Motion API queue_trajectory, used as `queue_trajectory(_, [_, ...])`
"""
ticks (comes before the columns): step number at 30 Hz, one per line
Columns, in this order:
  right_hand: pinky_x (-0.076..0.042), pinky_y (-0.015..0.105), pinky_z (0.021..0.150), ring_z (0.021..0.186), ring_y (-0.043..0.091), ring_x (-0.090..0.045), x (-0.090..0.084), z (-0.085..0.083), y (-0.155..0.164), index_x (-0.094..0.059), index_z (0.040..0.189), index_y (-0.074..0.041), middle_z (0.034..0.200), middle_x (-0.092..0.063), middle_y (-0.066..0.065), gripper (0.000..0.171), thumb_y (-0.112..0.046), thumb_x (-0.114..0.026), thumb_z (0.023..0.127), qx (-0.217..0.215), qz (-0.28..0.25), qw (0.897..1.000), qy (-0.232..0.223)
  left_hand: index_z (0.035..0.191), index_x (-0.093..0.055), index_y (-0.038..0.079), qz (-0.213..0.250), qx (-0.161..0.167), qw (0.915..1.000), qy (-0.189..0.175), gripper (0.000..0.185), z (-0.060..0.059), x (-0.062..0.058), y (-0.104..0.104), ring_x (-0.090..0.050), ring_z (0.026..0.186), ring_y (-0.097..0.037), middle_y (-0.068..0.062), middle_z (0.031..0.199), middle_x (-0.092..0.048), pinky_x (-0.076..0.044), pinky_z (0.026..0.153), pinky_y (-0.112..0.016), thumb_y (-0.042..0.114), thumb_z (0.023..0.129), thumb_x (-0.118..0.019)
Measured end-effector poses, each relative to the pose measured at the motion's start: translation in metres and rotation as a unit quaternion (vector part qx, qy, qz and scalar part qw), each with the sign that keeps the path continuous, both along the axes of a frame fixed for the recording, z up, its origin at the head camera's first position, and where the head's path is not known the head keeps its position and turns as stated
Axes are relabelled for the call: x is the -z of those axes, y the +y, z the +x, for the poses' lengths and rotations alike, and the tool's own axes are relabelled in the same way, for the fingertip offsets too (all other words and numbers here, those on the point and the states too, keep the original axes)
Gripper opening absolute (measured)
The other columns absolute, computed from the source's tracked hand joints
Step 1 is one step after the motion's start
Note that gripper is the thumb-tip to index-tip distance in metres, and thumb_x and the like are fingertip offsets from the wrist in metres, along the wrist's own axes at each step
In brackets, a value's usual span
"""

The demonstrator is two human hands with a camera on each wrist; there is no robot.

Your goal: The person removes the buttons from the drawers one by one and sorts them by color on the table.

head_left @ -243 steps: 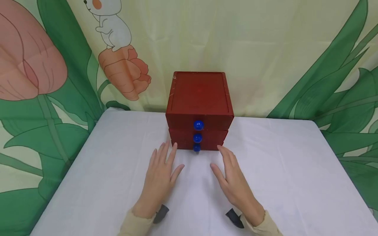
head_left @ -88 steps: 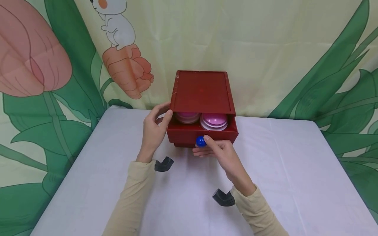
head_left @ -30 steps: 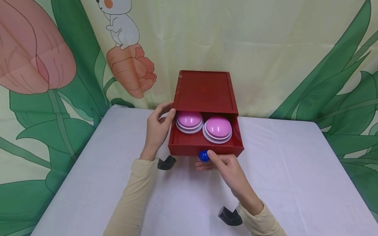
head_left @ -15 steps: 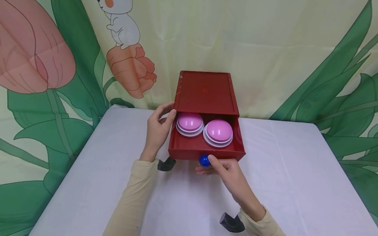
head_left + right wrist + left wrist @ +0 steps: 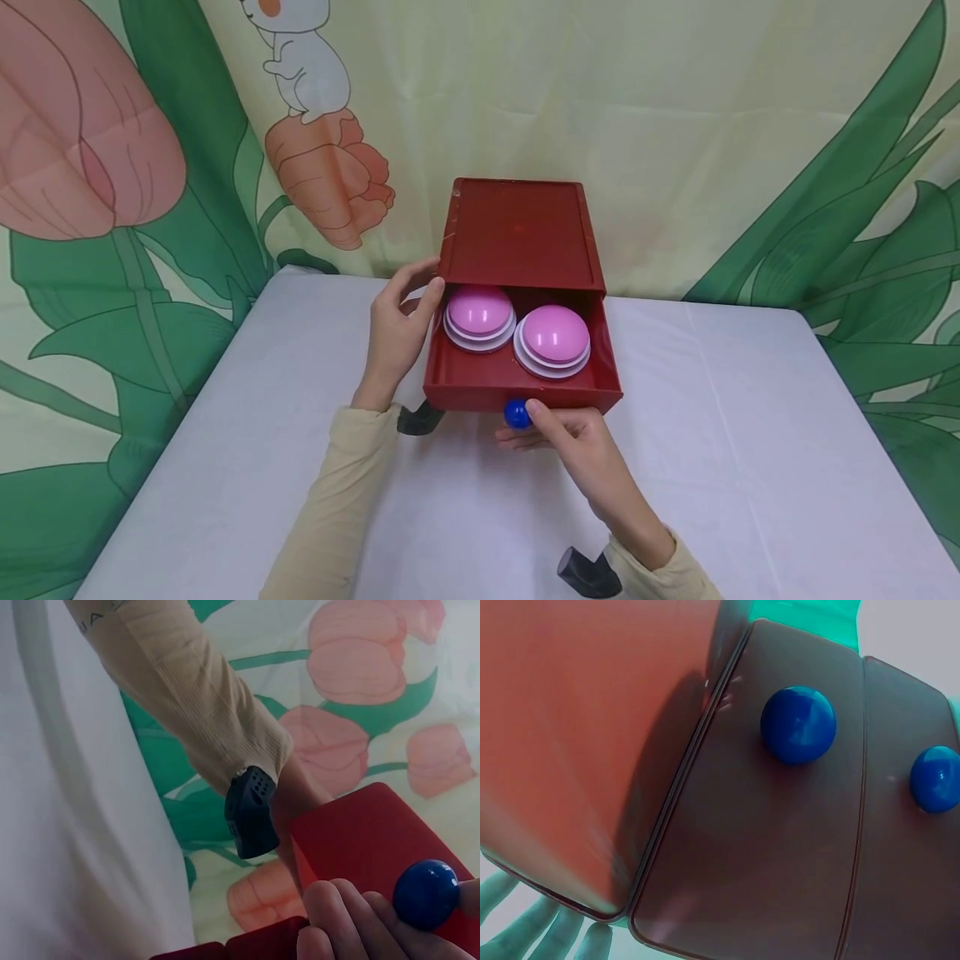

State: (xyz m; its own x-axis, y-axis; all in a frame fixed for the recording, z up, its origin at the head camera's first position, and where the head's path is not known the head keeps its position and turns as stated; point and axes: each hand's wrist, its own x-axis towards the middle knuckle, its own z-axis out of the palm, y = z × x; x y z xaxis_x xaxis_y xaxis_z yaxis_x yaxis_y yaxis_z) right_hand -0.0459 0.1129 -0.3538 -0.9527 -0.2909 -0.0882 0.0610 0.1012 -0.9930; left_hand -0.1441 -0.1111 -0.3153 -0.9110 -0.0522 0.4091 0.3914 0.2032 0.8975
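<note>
A red chest of drawers (image 5: 520, 233) stands at the back of the table with its top drawer (image 5: 472, 396) pulled well out. Inside lie two round pink domes on white bases, a left one (image 5: 480, 311) and a right one (image 5: 555, 335). My right hand (image 5: 581, 442) pinches the blue knob (image 5: 517, 414) of that drawer between thumb and fingers. My left hand (image 5: 401, 321) rests on the chest's left side, thumb at the front edge, its fingers (image 5: 559, 930) lying along the wall in the left wrist view. The middle knob (image 5: 798, 725) and bottom knob (image 5: 936, 778) show there on closed drawers.
A white cloth (image 5: 720, 467) covers the table. Behind it hangs a printed curtain (image 5: 637, 125) with tulips, leaves and a rabbit. Black wrist devices, one on the left (image 5: 421, 418) and one on the right (image 5: 590, 573), sit at the sleeves.
From hands spread before closed drawers, my left hand moved to the chest's side and my right took the top knob. The drawer slid toward me, uncovering both domes, with only slight motion lately.
</note>
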Motion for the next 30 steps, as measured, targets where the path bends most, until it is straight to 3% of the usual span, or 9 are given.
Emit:
queue_trajectory(4, [-0.056, 0.031, 0.091, 0.091, 0.026, -0.075, 0.000, 0.002, 0.001, -0.071, 0.116, 0.001, 0.100, -0.076, 0.013, 0.041, -0.032, -0.051, 0.104, -0.001, -0.004, 1.000, 0.000, 0.133, -0.058, -0.003, 0.000, 0.004, 1.0000, 0.002, 0.037, 0.000, 0.001, 0.000, -0.059, 0.120, -0.027, -0.020, 0.129, -0.062, -0.052, 0.095, -0.049, 0.012, 0.099, -0.060])
queue_trajectory(14, [-0.056, 0.029, 0.092, 0.091, 0.025, -0.075, 0.000, 0.008, 0.001, -0.072, 0.115, -0.001, 0.099, -0.077, 0.011, 0.039, -0.032, -0.051, 0.104, -0.003, 0.005, 1.000, -0.002, 0.133, -0.058, -0.002, -0.002, 0.002, 1.0000, 0.002, 0.038, -0.001, 0.003, -0.001, -0.060, 0.119, -0.025, -0.018, 0.129, -0.063, -0.052, 0.090, -0.029, 0.013, 0.099, -0.060])
queue_trajectory(22, [-0.057, 0.030, 0.090, 0.091, 0.025, -0.075, 0.000, 0.011, 0.003, -0.071, 0.117, -0.001, 0.101, -0.076, 0.012, 0.038, -0.031, -0.051, 0.104, -0.009, 0.010, 1.000, -0.002, 0.134, -0.058, -0.001, -0.001, 0.005, 1.0000, 0.008, 0.038, -0.003, 0.004, -0.001, -0.060, 0.119, -0.024, -0.017, 0.129, -0.063, -0.052, 0.090, -0.030, 0.013, 0.099, -0.059])
queue_trajectory(30, [-0.056, 0.031, 0.091, 0.092, 0.023, -0.075, -0.001, 0.017, 0.001, -0.070, 0.119, -0.001, 0.106, -0.075, 0.016, 0.041, -0.035, -0.054, 0.102, 0.003, 0.017, 1.000, -0.024, 0.133, -0.058, -0.002, 0.002, 0.006, 0.9999, 0.008, 0.038, -0.001, 0.005, -0.002, -0.060, 0.119, -0.025, -0.018, 0.129, -0.063, -0.052, 0.093, -0.042, 0.014, 0.099, -0.060])
